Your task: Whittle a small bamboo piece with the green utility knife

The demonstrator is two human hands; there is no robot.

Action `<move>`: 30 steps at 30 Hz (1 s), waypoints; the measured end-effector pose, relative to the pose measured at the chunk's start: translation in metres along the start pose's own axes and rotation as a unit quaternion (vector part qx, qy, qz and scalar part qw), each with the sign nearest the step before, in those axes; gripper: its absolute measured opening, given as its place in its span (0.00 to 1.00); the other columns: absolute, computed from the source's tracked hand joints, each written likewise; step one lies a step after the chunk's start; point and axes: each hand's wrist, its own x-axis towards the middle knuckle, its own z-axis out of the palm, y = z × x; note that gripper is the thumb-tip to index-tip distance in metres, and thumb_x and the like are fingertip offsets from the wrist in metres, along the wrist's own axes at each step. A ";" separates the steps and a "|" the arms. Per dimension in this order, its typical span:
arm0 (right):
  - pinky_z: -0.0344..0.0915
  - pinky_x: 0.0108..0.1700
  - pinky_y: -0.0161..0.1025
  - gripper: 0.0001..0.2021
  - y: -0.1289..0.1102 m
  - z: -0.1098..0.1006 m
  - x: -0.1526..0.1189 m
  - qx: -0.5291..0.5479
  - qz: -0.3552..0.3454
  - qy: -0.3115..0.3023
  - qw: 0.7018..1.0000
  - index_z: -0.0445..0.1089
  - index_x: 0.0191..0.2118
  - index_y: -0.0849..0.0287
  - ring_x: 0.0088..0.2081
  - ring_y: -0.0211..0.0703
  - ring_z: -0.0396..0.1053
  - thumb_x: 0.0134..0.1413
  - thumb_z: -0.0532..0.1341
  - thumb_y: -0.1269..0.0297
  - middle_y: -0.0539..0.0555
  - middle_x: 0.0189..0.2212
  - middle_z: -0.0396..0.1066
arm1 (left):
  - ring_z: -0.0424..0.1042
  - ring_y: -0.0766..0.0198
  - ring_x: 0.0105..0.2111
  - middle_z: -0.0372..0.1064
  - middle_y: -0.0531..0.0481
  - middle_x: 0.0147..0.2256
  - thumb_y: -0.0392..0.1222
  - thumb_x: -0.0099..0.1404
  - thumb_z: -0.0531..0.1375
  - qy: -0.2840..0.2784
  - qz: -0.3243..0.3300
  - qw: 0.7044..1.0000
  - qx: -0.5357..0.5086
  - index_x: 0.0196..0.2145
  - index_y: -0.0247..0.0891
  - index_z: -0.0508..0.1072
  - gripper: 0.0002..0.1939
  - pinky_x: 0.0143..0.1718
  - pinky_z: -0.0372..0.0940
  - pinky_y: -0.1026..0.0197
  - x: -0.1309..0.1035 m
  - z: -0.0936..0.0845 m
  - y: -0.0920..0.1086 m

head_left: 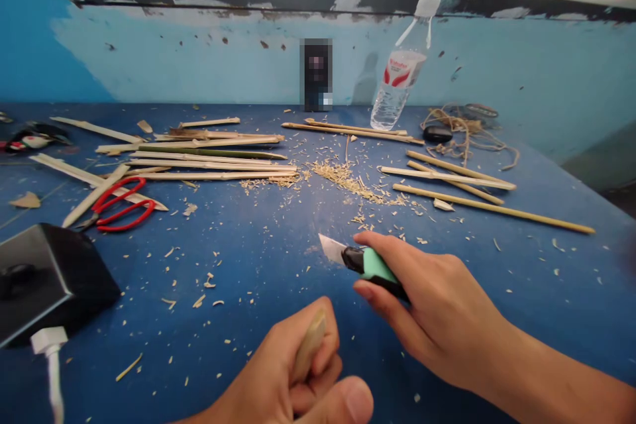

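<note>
In my right hand [437, 311] is a utility knife [373, 266] with a green and black handle. Its bare blade points up and left, just above the blue table. My left hand [298, 371] is closed around a short piece of bamboo [311, 344], whose pale end sticks up between the fingers. The blade and the bamboo are apart. Beyond the knife lies a heap of pale shavings [348, 182]. Split bamboo strips [213, 165] are piled at the left, and thinner bamboo sticks [497, 209] lie at the right.
Red-handled scissors [126, 209] lie by the strips. A black box [50, 278] with a white cable [54, 371] stands at the left front. A water bottle [397, 79] leans near the wall, beside tangled twine [467, 129]. Small shavings are scattered over the blue table [258, 238].
</note>
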 end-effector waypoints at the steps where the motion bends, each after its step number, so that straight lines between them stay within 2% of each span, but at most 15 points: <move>1: 0.75 0.32 0.44 0.17 0.000 -0.001 -0.001 0.014 -0.004 -0.007 1.000 0.63 0.60 0.59 0.37 0.51 0.82 0.77 0.50 0.55 0.55 0.42 0.80 | 0.39 0.69 0.25 0.41 0.61 0.27 0.67 0.65 0.66 -0.024 -0.002 1.000 -0.004 0.30 0.42 0.50 0.33 0.24 0.41 0.62 0.001 -0.003 0.000; 3: 0.75 0.33 0.43 0.16 0.001 -0.004 -0.003 0.034 -0.007 -0.020 0.999 0.62 0.60 0.58 0.37 0.49 0.82 0.76 0.52 0.56 0.53 0.42 0.80 | 0.39 0.69 0.24 0.41 0.61 0.26 0.67 0.68 0.63 -0.047 -0.004 0.999 0.010 0.30 0.42 0.50 0.31 0.24 0.41 0.62 0.002 -0.010 0.001; 5: 0.74 0.33 0.41 0.16 0.002 -0.006 -0.005 0.041 -0.021 -0.029 0.999 0.62 0.60 0.57 0.36 0.47 0.81 0.76 0.52 0.57 0.53 0.41 0.80 | 0.39 0.69 0.23 0.41 0.61 0.25 0.68 0.70 0.59 -0.038 -0.010 0.999 0.037 0.30 0.42 0.51 0.30 0.24 0.41 0.61 0.002 -0.014 0.003; 9: 0.70 0.28 0.39 0.16 -0.004 -0.008 -0.009 0.027 -0.094 -0.015 0.995 0.60 0.59 0.60 0.32 0.44 0.79 0.77 0.48 0.56 0.55 0.39 0.80 | 0.43 0.68 0.25 0.45 0.59 0.26 0.72 0.67 0.60 -0.026 0.027 0.997 0.068 0.34 0.42 0.59 0.29 0.26 0.42 0.60 0.003 -0.010 0.005; 11: 0.68 0.26 0.39 0.16 -0.009 -0.009 -0.010 0.023 -0.116 0.000 0.993 0.60 0.58 0.62 0.30 0.43 0.79 0.78 0.46 0.56 0.57 0.39 0.80 | 0.45 0.66 0.27 0.47 0.57 0.28 0.73 0.63 0.63 0.002 0.051 0.998 0.045 0.36 0.42 0.64 0.30 0.28 0.47 0.60 0.004 -0.003 0.003; 14: 0.67 0.25 0.39 0.17 -0.014 -0.009 -0.011 0.018 -0.125 0.010 0.992 0.61 0.56 0.63 0.29 0.43 0.79 0.79 0.44 0.57 0.57 0.37 0.80 | 0.46 0.64 0.28 0.49 0.55 0.30 0.72 0.61 0.65 0.085 0.088 0.992 -0.026 0.35 0.42 0.66 0.29 0.30 0.50 0.61 0.004 0.005 -0.004; 15: 0.67 0.25 0.39 0.17 -0.014 -0.009 -0.011 0.015 -0.126 0.009 0.992 0.61 0.55 0.63 0.29 0.43 0.79 0.79 0.44 0.56 0.57 0.36 0.80 | 0.46 0.65 0.27 0.49 0.56 0.30 0.72 0.63 0.64 0.076 0.087 0.992 -0.053 0.35 0.42 0.65 0.29 0.29 0.50 0.61 0.003 0.004 -0.006; 19: 0.68 0.25 0.40 0.18 -0.015 -0.012 -0.010 -0.002 -0.132 0.010 0.991 0.63 0.54 0.63 0.27 0.42 0.78 0.80 0.43 0.56 0.56 0.35 0.80 | 0.41 0.69 0.23 0.47 0.58 0.29 0.64 0.72 0.58 -0.056 0.030 0.992 -0.110 0.39 0.43 0.65 0.21 0.25 0.44 0.63 0.000 -0.007 -0.015; 21: 0.68 0.24 0.40 0.18 -0.016 -0.012 -0.010 -0.006 -0.132 0.013 0.991 0.63 0.53 0.63 0.26 0.42 0.78 0.80 0.43 0.57 0.55 0.34 0.80 | 0.40 0.70 0.22 0.47 0.58 0.29 0.61 0.73 0.58 -0.055 0.021 0.993 -0.105 0.39 0.42 0.64 0.19 0.22 0.40 0.64 -0.001 -0.011 -0.018; 23: 0.67 0.23 0.40 0.18 -0.017 -0.011 -0.010 -0.010 -0.128 0.014 0.992 0.64 0.53 0.63 0.26 0.42 0.77 0.80 0.43 0.57 0.54 0.33 0.80 | 0.40 0.70 0.23 0.46 0.58 0.29 0.64 0.73 0.58 -0.030 0.007 0.995 -0.094 0.39 0.42 0.63 0.21 0.20 0.37 0.65 -0.002 -0.011 -0.020; 26: 0.66 0.22 0.40 0.19 -0.019 -0.010 -0.011 -0.007 -0.122 0.011 0.992 0.65 0.51 0.62 0.25 0.43 0.77 0.80 0.43 0.55 0.55 0.33 0.80 | 0.46 0.70 0.23 0.48 0.58 0.28 0.64 0.74 0.57 0.004 0.006 0.998 -0.068 0.39 0.42 0.62 0.21 0.23 0.42 0.67 0.000 -0.009 -0.015; 28: 0.65 0.21 0.41 0.21 -0.018 -0.010 -0.012 0.004 -0.113 -0.003 0.994 0.66 0.51 0.62 0.25 0.42 0.77 0.80 0.42 0.55 0.56 0.35 0.81 | 0.52 0.71 0.23 0.52 0.59 0.28 0.61 0.76 0.56 -0.045 0.009 0.998 -0.048 0.39 0.42 0.61 0.19 0.26 0.49 0.67 0.002 -0.011 -0.007; 30: 0.65 0.21 0.41 0.21 -0.017 -0.011 -0.012 0.014 -0.104 -0.021 0.994 0.68 0.48 0.61 0.25 0.42 0.77 0.79 0.42 0.54 0.58 0.38 0.82 | 0.51 0.72 0.22 0.51 0.59 0.28 0.59 0.77 0.55 -0.095 -0.007 0.994 -0.055 0.40 0.43 0.59 0.18 0.25 0.49 0.68 0.002 -0.014 0.002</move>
